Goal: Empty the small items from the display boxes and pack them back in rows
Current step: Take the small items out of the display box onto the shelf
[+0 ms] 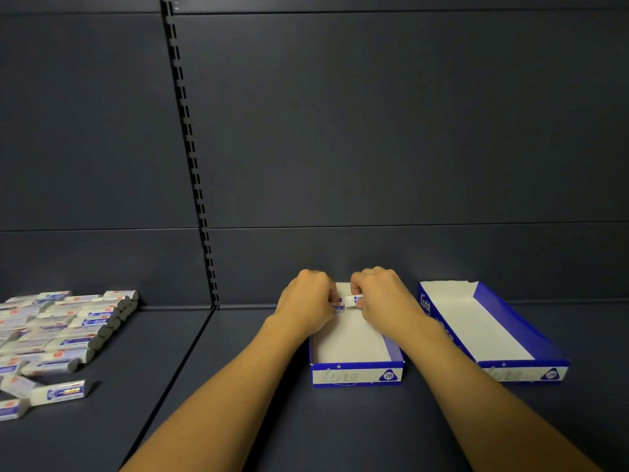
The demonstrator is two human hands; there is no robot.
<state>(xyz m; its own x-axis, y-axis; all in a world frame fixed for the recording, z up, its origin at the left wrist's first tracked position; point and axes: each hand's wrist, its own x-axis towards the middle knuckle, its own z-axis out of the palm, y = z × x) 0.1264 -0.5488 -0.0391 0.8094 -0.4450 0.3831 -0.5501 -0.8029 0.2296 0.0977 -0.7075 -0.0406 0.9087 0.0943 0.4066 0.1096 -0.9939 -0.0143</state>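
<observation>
Hands at the far end of my near display box point(355, 373) | left hand point(308, 303) pinches one eraser point(338, 307) | right hand point(383, 298) pinches another eraser point(354, 300) | second display box point(520, 369) lies right | loose erasers point(64, 330) piled far left on shelf point(238, 420).

A dark grey metal shelf point(272, 420) is seen, with a thin seam running across it toward the back wall. Two open blue-and-white cardboard display boxes are set on its right part: one in the middle point(356, 375) and one to the right point(524, 369) (turned at a slant). A pile of small white wrapped erasers point(64, 330) is spread over the left part.
</observation>
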